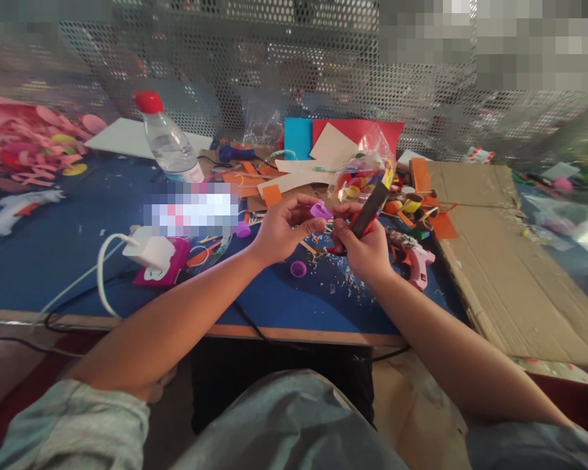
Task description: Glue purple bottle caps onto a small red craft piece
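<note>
My left hand [287, 228] pinches a small purple plastic piece [321, 209] that looks like a bottle cap, above the middle of the blue table. Close beside it, my right hand [365, 245] is closed around a red-and-black tool [368, 212]; its long dark part points up and away, and its exact kind is unclear. The right fingertips are near or touching the purple piece; which one I cannot tell. Below the hands a purple cap [298, 268] lies on the table among white shavings [343, 277]. Another purple piece [244, 229] lies by my left wrist.
A pink glue gun [420, 264] lies right of my right hand, a white one [22, 210] far left. A water bottle [171, 147], a plugged-in white charger [149, 251] and loose cables are at left. Cardboard [509, 261] covers the right; coloured paper [298, 138] lies behind.
</note>
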Tool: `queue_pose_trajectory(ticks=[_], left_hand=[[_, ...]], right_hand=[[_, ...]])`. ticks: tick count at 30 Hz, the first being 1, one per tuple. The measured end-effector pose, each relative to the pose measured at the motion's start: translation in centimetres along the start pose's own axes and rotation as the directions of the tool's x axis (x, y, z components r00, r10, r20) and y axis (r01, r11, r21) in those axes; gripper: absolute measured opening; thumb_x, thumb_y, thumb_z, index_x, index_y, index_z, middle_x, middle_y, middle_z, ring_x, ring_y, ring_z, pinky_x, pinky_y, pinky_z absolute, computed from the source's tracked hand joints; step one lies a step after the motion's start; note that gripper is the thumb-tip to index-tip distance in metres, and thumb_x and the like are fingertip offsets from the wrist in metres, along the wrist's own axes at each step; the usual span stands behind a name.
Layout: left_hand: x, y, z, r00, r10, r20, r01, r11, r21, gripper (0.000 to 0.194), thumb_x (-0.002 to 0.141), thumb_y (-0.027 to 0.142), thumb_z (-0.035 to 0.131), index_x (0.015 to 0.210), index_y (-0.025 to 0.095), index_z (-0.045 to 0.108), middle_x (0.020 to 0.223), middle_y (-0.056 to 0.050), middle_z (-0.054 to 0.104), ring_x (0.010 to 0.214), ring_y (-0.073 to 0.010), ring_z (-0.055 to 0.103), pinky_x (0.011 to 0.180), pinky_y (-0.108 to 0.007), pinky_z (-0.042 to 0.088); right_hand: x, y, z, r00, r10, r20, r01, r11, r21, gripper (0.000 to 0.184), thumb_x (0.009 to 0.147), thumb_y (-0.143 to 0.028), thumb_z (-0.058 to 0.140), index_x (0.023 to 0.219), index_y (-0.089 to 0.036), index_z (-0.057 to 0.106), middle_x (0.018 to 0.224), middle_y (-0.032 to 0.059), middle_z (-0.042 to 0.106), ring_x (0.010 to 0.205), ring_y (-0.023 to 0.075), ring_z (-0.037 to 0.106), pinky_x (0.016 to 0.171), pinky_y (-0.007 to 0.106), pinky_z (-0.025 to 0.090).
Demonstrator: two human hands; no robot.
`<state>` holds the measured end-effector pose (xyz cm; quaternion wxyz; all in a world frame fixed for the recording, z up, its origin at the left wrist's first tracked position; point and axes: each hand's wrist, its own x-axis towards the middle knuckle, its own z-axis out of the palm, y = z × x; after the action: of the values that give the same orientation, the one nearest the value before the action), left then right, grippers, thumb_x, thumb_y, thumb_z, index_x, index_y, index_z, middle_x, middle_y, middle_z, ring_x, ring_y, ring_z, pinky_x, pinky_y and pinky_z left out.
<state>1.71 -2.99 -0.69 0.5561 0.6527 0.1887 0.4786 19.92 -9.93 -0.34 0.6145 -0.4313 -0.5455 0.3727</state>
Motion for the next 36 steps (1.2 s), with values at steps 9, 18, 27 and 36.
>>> queue_pose_trajectory(ticks=[9,18,27,36], left_hand=[[0.25,-0.11,-0.46,0.98,0.186,-0.065,-0.18,0.979,0.098,0.048,0.097,0.052,0.083,0.126,0.024,0.058,0.11,-0.006,0.082,0.092,-0.0146,0.08,0.087,-0.032,0.069],[0.01,0.39,-0.65,0.972,0.234,0.01,-0.23,0.947,0.225,0.053,0.108,0.059,0.064,0.149,0.028,0.054,0.118,-0.01,0.081,0.097,-0.0187,0.081,0.076,-0.032,0.065],[-0.07,0.52,-0.29,0.97,0.241,0.028,-0.24,0.939,0.248,0.04,0.112,0.055,0.057,0.142,0.03,0.067,0.106,-0.006,0.076,0.082,-0.0156,0.075,0.069,-0.031,0.06],[-0.49,0.3,-0.01,0.98,0.167,0.11,-0.189,0.955,0.228,0.042,0.104,0.049,0.074,0.138,0.024,0.072,0.116,-0.009,0.079,0.098,-0.0161,0.075,0.083,-0.028,0.064]], right_hand=[[-0.43,-0.11,0.48,0.992,-0.03,0.124,0.022,0.997,0.068,0.052,0.093,-0.073,0.076,0.116,-0.028,0.062,0.072,-0.0083,0.059,0.042,0.0076,0.049,0.034,0.023,0.04],[-0.5,-0.54,0.32,0.987,-0.006,0.159,-0.004,0.998,0.059,0.051,0.095,-0.074,0.073,0.118,-0.03,0.065,0.065,-0.0086,0.052,0.043,0.0105,0.048,0.038,0.027,0.041],[-0.37,-0.48,0.08,0.99,-0.05,0.13,0.054,0.998,-0.028,0.046,0.095,-0.064,0.079,0.122,-0.027,0.072,0.073,-0.0054,0.057,0.054,0.0104,0.047,0.048,0.027,0.042],[-0.31,-0.03,-0.06,0.999,-0.021,0.035,0.024,0.995,-0.096,0.043,0.089,-0.062,0.086,0.105,-0.024,0.076,0.063,-0.0065,0.056,0.051,0.0106,0.049,0.049,0.028,0.042]])
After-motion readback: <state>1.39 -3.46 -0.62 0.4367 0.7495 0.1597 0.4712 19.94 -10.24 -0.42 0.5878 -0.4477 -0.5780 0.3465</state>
